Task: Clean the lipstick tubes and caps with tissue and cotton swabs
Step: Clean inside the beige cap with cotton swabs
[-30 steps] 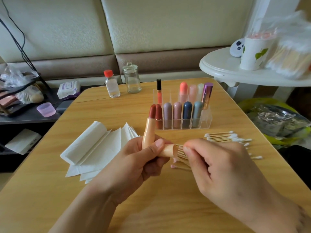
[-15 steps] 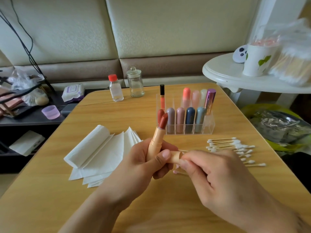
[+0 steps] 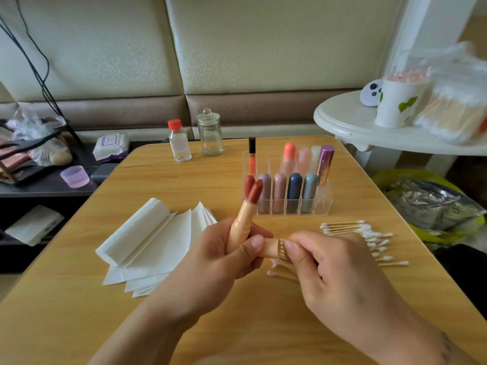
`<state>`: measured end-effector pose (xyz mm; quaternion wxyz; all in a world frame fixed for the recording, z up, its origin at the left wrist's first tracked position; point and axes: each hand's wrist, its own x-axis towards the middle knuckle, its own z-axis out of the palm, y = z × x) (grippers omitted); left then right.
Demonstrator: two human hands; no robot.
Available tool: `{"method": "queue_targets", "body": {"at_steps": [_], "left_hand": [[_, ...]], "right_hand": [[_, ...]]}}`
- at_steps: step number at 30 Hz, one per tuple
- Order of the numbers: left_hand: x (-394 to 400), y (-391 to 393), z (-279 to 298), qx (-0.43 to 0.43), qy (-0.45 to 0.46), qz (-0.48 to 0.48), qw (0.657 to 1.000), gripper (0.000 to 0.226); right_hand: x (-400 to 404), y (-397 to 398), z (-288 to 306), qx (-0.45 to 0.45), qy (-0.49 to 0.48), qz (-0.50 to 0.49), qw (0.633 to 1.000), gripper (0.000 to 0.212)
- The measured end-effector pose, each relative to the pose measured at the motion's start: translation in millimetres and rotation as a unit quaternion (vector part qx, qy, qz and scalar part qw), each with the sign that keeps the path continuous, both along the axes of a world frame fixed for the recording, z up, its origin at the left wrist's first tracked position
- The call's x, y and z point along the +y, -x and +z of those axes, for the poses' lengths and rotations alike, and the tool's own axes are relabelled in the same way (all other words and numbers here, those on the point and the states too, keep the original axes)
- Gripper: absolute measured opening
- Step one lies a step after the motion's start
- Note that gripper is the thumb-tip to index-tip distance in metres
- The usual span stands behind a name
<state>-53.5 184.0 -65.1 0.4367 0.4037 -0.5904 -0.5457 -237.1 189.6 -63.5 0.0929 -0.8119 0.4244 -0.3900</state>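
On a wooden table (image 3: 184,325) in front of a padded bench back, a person works over an open lipstick, both hands raised just above the tabletop. To the left lies a stack of white tissue (image 3: 147,248), fanned and partly rolled at its far edge. At the far right of the table stands a clear organizer (image 3: 322,204) holding capped lipsticks in two rows. The left hand (image 3: 224,262) grips the peach lipstick tube (image 3: 241,223) upright and slightly tilted, its brick-red bullet exposed in front of the organizer, and also pins the peach cap (image 3: 271,248) sideways under the thumb. The right hand (image 3: 340,270) pinches a cotton swab (image 3: 286,248) at the cap's open mouth; how far the swab reaches inside cannot be told. Near the right hand, loose cotton swabs (image 3: 369,235) lie scattered on the table. At the far edge stand a red-capped bottle (image 3: 179,142) and a lidded glass jar (image 3: 210,135), side by side.
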Motion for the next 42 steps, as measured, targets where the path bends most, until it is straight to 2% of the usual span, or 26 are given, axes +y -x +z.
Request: {"method": "queue_targets", "body": {"at_steps": [2,7,12,14,17,21,24,27,29,32,35,38,42], "left_hand": [[0.1,-0.3,0.6,-0.012,0.008,0.004,1.0,0.028],[-1.1,-0.9,1.2,-0.013,0.0,0.007,1.0,0.03],[-1.3,-3.8,1.6,0.016,-0.017,0.012,1.0,0.025],[-0.6,-4.2,2.1,0.009,-0.007,0.005,1.0,0.026],[0.5,-2.7,4.4,-0.008,0.017,-0.007,1.0,0.03],[-0.6,-3.7,3.7,-0.015,0.015,0.001,1.0,0.027],[-0.1,-4.8,2.2,-0.004,0.008,0.009,1.0,0.022],[0.1,-4.0,0.7,-0.003,0.019,-0.008,1.0,0.024],[-1.4,-4.0,-1.3,-0.036,0.043,-0.015,0.998,0.024],[-2.4,-4.3,-1.6,-0.062,0.057,-0.022,0.996,0.021],[-1.7,-5.1,-1.0,-0.032,0.041,-0.02,0.998,0.024],[-2.2,-6.5,-4.4,0.022,0.007,-0.029,0.999,0.022],[-3.5,-7.2,-4.9,0.137,-0.048,-0.055,0.988,0.017]], "right_hand": [[2.4,-0.3,-2.1,0.01,-0.015,0.018,1.0,0.027],[0.2,-1.5,2.6,-0.05,0.015,-0.001,0.999,0.033],[2.8,-1.4,-3.7,-0.004,-0.026,0.022,0.999,0.029],[2.8,-1.7,-2.7,-0.033,-0.037,0.049,0.998,0.03],[-0.1,1.4,-1.1,-0.103,-0.035,0.032,0.993,0.03],[-1.2,1.5,-3.8,-0.053,-0.019,-0.005,0.998,0.029],[3.1,-0.5,-5.4,-0.02,-0.029,0.026,0.999,0.028],[4.4,-0.3,-2.6,-0.069,-0.058,0.067,0.994,0.031],[2.2,1.8,0.0,-0.114,-0.045,0.045,0.991,0.031],[-0.5,1.7,0.4,-0.081,-0.003,-0.017,0.997,0.031],[2.0,2.3,-1.4,-0.034,0.01,-0.027,0.999,0.026],[6.8,0.4,-1.3,0.001,0.023,0.019,1.0,0.024],[7.7,3.0,4.8,-0.072,0.018,0.062,0.995,0.026]]}}
